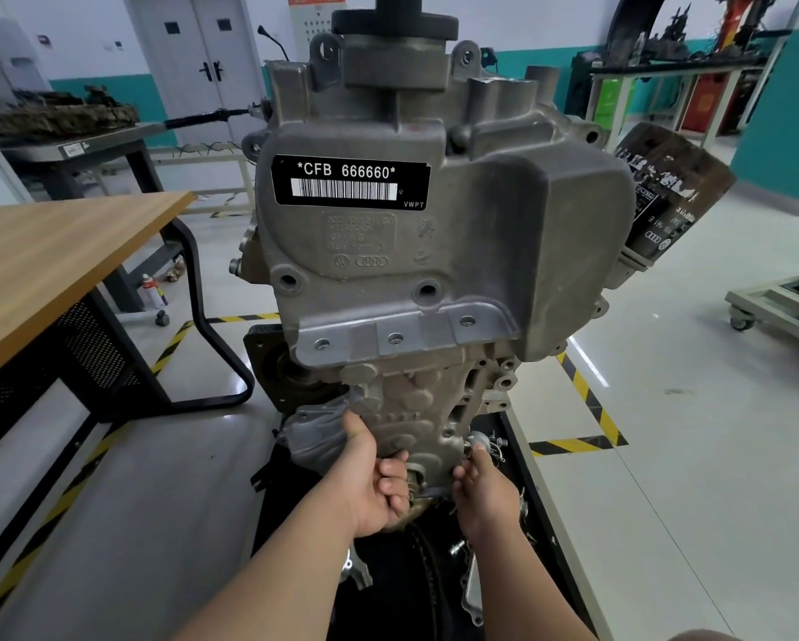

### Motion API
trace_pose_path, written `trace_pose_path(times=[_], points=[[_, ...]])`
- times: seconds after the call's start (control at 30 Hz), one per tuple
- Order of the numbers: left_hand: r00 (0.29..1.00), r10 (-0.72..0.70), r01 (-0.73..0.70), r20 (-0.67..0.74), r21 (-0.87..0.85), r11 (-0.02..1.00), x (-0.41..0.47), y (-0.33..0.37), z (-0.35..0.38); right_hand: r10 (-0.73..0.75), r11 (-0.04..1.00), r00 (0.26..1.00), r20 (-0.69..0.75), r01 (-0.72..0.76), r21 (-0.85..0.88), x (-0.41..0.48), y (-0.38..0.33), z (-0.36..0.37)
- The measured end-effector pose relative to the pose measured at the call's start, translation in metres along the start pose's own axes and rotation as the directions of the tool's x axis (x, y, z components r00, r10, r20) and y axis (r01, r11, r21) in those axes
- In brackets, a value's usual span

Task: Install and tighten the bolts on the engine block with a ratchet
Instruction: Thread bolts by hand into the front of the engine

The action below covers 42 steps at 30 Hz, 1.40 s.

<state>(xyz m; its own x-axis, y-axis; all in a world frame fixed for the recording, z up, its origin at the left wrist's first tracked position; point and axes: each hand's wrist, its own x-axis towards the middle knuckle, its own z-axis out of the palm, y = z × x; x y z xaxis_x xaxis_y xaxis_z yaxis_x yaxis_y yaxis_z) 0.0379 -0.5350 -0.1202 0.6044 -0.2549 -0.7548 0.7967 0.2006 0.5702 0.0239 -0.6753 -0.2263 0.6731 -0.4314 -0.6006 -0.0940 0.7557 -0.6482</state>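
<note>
One engine block (434, 252) stands upright at centre, just right of the wooden table (55, 256). Its black label (349, 180) reads *CFB 666660*. My left hand (374, 483) sets its thumb against the lower casting, fingers curled. Whether they hold anything I cannot tell. My right hand (485, 490) has a fingertip on a small round metal fitting (476, 439) at the block's lower right corner, but I cannot confirm a pinch. An oil filter (665, 192) projects from the block's upper right side.
</note>
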Motion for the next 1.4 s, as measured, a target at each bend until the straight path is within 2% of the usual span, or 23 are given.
trace_pose_path(times=[0.1,0.27,0.43,0.57,0.67,0.8,1.0,1.27,1.4], points=[[1.0,-0.001,0.001,-0.005,-0.001,1.0,0.0001,0.0003,0.0007,0.014,1.0,0.998,0.06,-0.015,0.014,-0.0038,-0.0009,-0.0029],[1.0,-0.003,0.003,-0.014,-0.003,1.0,0.0004,-0.0003,0.0019,-0.014,0.997,0.999,0.034,0.016,-0.076,-0.0052,0.001,-0.0021],[1.0,-0.004,0.004,-0.014,0.003,1.0,-0.0005,0.0003,0.0018,-0.067,0.968,0.997,-0.032,0.057,-0.246,-0.0023,0.0004,-0.0025],[1.0,-0.007,0.008,-0.013,0.013,1.0,-0.0013,0.001,0.0014,-0.163,0.887,0.984,-0.065,0.117,-0.447,0.0002,-0.0006,-0.0035],[1.0,-0.009,0.009,-0.012,0.015,1.0,-0.0012,0.0009,0.0015,-0.172,0.92,0.982,-0.074,0.133,-0.368,-0.0009,0.0013,-0.0049],[1.0,-0.008,0.008,-0.007,0.011,1.0,-0.0008,0.0007,0.0008,-0.099,0.969,0.995,0.032,0.103,-0.223,-0.006,0.0015,-0.0027],[1.0,-0.008,0.008,-0.004,0.011,1.0,-0.0004,0.0009,0.0007,-0.084,0.985,0.996,-0.002,0.083,-0.152,-0.0073,0.0031,-0.0001],[1.0,-0.012,0.012,-0.02,0.013,1.0,0.0015,0.001,0.0001,-0.124,0.954,0.992,-0.029,0.112,-0.279,-0.0044,0.0028,-0.0017],[1.0,-0.015,0.016,-0.014,0.013,1.0,0.0019,0.0013,-0.0004,-0.085,0.971,0.994,-0.068,0.067,-0.231,-0.0019,0.002,0.0018]])
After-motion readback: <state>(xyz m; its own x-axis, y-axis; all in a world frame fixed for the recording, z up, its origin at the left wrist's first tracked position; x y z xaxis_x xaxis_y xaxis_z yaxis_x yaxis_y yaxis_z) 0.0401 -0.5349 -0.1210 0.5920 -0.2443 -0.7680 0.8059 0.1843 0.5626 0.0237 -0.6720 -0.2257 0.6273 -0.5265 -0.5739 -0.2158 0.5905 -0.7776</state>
